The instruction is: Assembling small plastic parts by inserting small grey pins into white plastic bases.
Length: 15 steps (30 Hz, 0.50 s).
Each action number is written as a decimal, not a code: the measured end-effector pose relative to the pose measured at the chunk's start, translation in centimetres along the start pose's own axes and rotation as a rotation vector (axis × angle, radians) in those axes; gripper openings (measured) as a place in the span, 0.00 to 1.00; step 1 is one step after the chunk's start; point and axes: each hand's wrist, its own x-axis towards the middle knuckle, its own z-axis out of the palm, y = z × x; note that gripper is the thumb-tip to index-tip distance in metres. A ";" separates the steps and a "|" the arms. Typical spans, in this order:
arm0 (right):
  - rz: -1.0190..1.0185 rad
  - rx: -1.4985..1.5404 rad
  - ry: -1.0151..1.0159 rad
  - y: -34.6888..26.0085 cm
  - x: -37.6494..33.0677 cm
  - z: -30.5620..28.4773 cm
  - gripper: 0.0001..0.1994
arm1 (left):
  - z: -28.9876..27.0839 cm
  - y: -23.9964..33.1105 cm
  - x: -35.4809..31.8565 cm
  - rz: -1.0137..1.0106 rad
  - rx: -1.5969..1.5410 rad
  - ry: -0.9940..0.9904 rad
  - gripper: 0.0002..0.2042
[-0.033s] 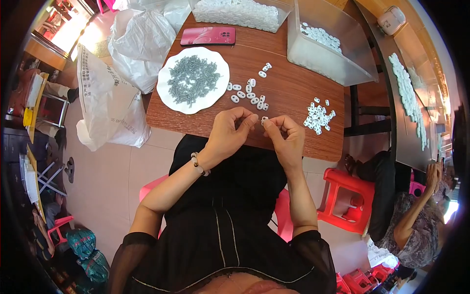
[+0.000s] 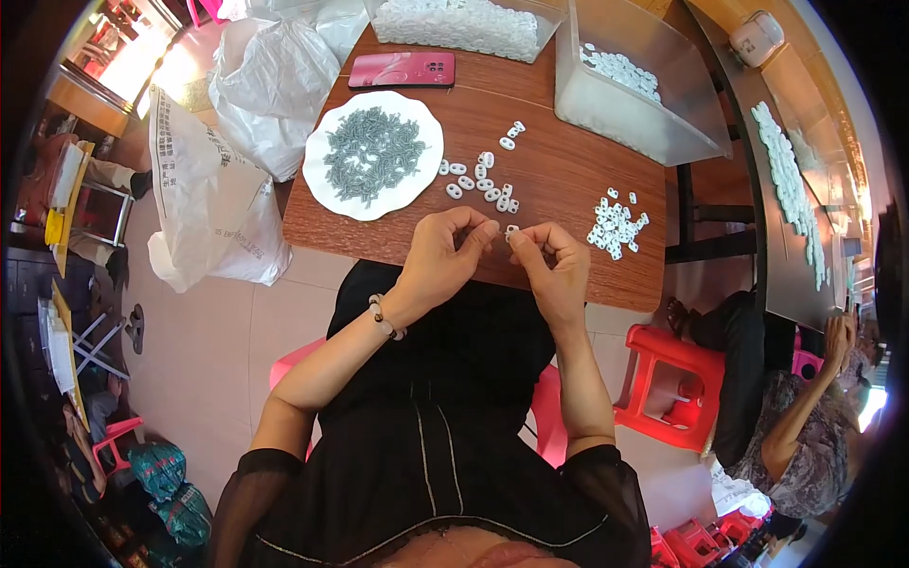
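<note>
Above the near edge of the brown table (image 2: 530, 109), my left hand (image 2: 447, 251) is closed in a pinch; whatever its fingertips hold is too small to make out. Close beside it, thumb and forefinger of my right hand (image 2: 554, 265) grip a small white plastic piece (image 2: 511, 230). Beyond my hands lie several white two-holed oval pieces (image 2: 484, 172). To the left, a scalloped white plate (image 2: 320, 180) carries many small grey metal pins (image 2: 374, 151). A pile of small white pieces (image 2: 615, 227) sits right of my right hand.
A pink phone (image 2: 402, 70) lies behind the plate. Two clear bins (image 2: 625, 123) with white parts stand at the back. White sacks (image 2: 204, 204) are on the floor at left. A red stool (image 2: 668, 388) and a seated person (image 2: 805, 426) are at right, by another table.
</note>
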 end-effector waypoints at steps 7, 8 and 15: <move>-0.020 -0.002 0.009 0.7 0.1 0.0 0.07 | 0.2 0.1 0.1 0.018 0.007 -0.016 0.09; -0.019 -0.016 0.011 0.7 0.1 0.0 0.07 | 0.2 0.0 0.1 0.017 0.007 -0.016 0.09; -0.028 -0.044 0.022 0.9 -0.1 0.2 0.07 | 0.4 0.2 -0.1 0.073 0.052 0.015 0.07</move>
